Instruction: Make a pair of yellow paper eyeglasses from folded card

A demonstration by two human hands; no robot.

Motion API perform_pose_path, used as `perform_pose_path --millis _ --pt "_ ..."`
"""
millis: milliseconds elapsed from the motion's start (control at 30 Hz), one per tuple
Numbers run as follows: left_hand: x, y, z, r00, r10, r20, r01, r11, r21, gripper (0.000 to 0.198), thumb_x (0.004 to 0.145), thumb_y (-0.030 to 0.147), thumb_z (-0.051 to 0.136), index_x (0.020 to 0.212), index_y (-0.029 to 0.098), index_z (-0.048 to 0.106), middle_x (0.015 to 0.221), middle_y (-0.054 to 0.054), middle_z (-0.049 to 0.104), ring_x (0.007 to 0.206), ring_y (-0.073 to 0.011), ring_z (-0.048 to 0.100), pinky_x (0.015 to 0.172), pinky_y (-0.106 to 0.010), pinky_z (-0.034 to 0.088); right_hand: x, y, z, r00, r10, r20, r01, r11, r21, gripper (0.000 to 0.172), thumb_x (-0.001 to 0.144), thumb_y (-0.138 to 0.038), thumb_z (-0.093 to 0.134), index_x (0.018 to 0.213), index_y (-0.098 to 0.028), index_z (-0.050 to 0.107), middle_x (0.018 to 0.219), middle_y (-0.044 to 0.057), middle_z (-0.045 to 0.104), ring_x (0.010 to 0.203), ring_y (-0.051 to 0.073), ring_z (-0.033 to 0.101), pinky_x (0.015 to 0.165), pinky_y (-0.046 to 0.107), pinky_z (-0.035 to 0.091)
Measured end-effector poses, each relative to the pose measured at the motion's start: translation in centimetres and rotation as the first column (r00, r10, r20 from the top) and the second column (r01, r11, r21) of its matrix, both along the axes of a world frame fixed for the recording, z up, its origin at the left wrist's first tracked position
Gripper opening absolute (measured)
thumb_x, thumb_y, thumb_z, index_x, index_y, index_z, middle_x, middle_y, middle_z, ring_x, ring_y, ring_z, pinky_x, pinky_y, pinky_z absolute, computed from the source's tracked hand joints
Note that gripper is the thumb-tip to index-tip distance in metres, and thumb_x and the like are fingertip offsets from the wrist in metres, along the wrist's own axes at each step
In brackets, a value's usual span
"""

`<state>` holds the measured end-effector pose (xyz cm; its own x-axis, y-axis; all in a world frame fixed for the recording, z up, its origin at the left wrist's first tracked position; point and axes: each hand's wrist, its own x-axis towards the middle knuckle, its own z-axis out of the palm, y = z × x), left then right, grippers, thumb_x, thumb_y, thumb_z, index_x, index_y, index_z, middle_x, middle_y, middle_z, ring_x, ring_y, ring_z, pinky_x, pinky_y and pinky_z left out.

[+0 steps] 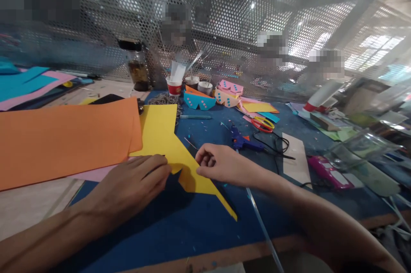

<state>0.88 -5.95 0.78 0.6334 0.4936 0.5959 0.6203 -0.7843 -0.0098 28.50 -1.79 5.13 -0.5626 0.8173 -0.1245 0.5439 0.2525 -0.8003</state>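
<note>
A yellow paper sheet [159, 129] with a cut, angular outline lies on the blue tabletop, its narrow strip pointing toward the near right. My left hand [141, 178] is closed at the sheet's near edge, fingers together and thumb side hidden beneath. My right hand [218, 161] is by the sheet's right edge, fingers curled loosely toward the palm with nothing visible in them. Under my left hand's far side, orange sheets [70, 136] overlap the yellow one, and a pink sheet [96, 172] peeks out below them.
A blue glue gun [245, 140] with a black cord lies beyond my right hand, near scissors [263, 124]. Paper glasses [199, 100] and cups [174, 86] stand at the back by a perforated metal screen. A clear glue stick [261, 221] and magenta device [330, 172] lie rightward. People sit behind the screen.
</note>
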Motion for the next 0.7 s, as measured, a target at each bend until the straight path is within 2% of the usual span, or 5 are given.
perform_pose_path --millis 133,300,433,567,700 --pt "-0.2 0.2 -1.8 0.999 -0.009 -0.050 0.008 1.000 -0.027 0.024 0.112 0.016 0.045 0.112 0.016 0.069 0.104 -0.010 0.077 0.087 -0.0213 0.076 0.073 -0.031 0.059 0.0 0.3 -1.3 0.999 0.003 0.032 -0.001 0.998 -0.060 0.026 0.084 -0.019 0.078 0.104 -0.020 0.063 0.087 -0.001 0.073 0.077 0.015 0.069 0.065 0.025 0.049" --pt "-0.1 0.3 -1.6 1.000 -0.017 -0.006 0.017 0.996 -0.084 0.025 0.114 0.024 0.047 0.117 0.016 0.071 0.105 -0.010 0.078 0.089 -0.0217 0.076 0.076 -0.032 0.061 0.4 0.6 -1.4 0.997 0.019 0.078 -0.014 0.997 -0.072 0.026 0.086 -0.022 0.080 0.104 -0.020 0.061 0.082 -0.002 0.073 0.072 0.015 0.069 0.060 0.025 0.046" --pt "0.0 0.7 -1.3 0.996 -0.076 -0.040 0.074 0.995 -0.061 0.031 0.116 0.028 0.045 0.110 0.019 0.074 0.102 -0.008 0.079 0.087 -0.0213 0.075 0.074 -0.033 0.059 0.2 0.1 -0.5 0.969 0.014 0.249 -0.065 0.978 0.199 0.007 0.096 -0.021 0.075 0.095 -0.021 0.068 0.083 -0.001 0.072 0.073 0.015 0.065 0.065 0.028 0.042" --pt "0.1 1.2 -1.5 0.997 -0.057 -0.056 0.056 0.998 -0.022 0.037 0.117 0.027 0.043 0.102 0.018 0.075 0.099 -0.009 0.079 0.083 -0.0219 0.073 0.070 -0.035 0.056 -0.6 -0.3 -1.0 0.968 0.113 0.225 -0.212 0.848 0.485 0.001 0.104 -0.020 0.072 0.104 -0.020 0.071 0.105 0.005 0.073 0.100 0.020 0.068 0.086 0.032 0.050" --pt "0.3 1.7 -1.5 0.995 -0.070 -0.067 0.069 0.998 -0.010 0.038 0.117 0.029 0.043 0.100 0.016 0.075 0.097 -0.010 0.079 0.085 -0.0238 0.072 0.074 -0.037 0.055 -1.3 0.0 -2.4 0.944 0.230 0.236 -0.326 0.756 0.567 0.004 0.108 -0.017 0.065 0.107 -0.019 0.069 0.110 0.008 0.074 0.110 0.023 0.066 0.098 0.036 0.051"
